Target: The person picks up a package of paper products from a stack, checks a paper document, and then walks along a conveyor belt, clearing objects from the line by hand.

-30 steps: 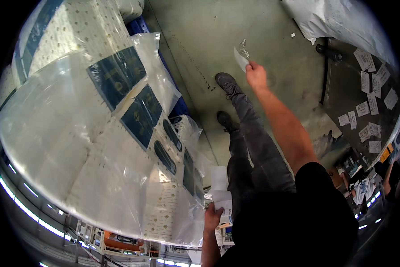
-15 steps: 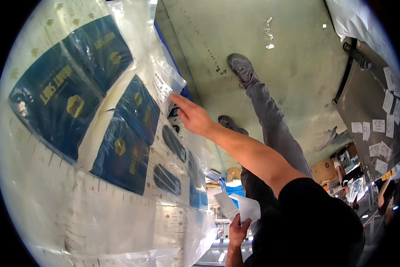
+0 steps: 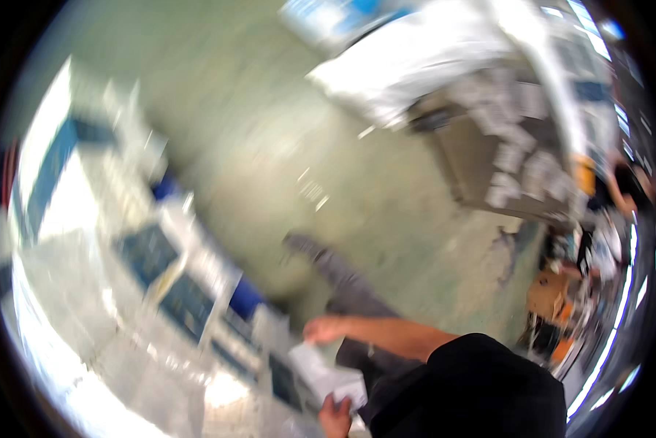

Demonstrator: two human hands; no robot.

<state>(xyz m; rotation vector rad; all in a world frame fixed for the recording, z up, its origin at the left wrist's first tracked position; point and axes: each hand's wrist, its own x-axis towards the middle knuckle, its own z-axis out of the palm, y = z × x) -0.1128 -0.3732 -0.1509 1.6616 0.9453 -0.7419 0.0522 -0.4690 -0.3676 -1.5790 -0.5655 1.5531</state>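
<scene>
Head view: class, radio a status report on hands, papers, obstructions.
Left hand gripping white papers. Right hand at their upper end, grip unclear. Plastic-wrapped packages close by, left side.

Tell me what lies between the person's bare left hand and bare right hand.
In the head view, flat white paper, blurred, lies between the left hand and right hand.

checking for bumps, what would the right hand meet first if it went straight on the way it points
The right hand points left, so it would probably meet the plastic-wrapped stack first, near its edge; blur makes depth unclear.
</scene>
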